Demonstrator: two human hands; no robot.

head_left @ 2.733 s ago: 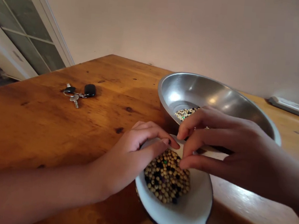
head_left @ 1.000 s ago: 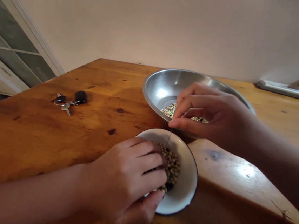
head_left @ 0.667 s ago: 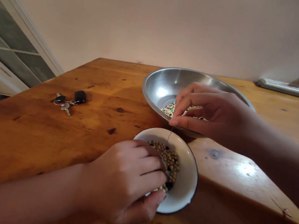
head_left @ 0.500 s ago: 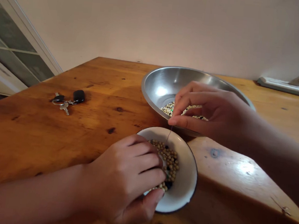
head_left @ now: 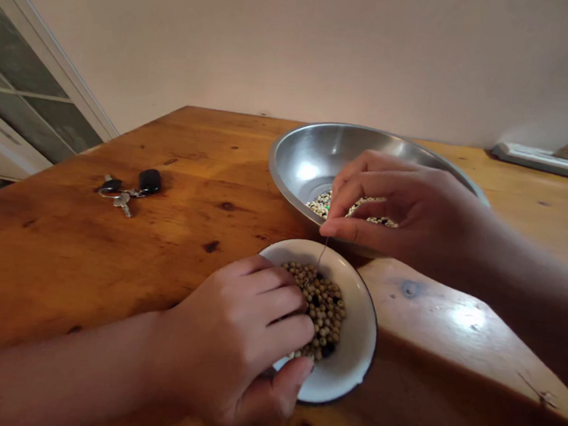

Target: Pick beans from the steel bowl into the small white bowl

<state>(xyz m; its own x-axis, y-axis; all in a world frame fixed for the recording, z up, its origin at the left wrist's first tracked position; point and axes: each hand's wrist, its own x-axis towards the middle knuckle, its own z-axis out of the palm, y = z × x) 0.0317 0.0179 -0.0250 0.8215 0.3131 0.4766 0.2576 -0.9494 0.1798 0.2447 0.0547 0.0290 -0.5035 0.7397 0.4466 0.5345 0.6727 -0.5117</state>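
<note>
My right hand (head_left: 390,206) pinches a thin wire (head_left: 322,251) between thumb and fingertips, in front of the steel bowl's near rim. From there the wire runs down into the beads (head_left: 326,307) in a small white dish (head_left: 358,354). These beads are mostly tan, with a few dark ones among them. Over the dish's left side lies my left hand (head_left: 247,333), open, its fingers bent and the thumb apart from them. Its fingertips reach the beads and hide part of them; whether any bead is between the fingers does not show.
A large steel bowl (head_left: 302,158) with pale and dark beads (head_left: 321,205) stands behind the dish, partly covered by my right hand. Keys (head_left: 123,201) with a black fob (head_left: 150,181) lie on the wooden table (head_left: 208,165) at left. A power strip (head_left: 545,161) sits by the wall.
The beads in the small dish have shifted and spread further to the right. Both hands stay in nearly the same places, the right one still pinching the wire.
</note>
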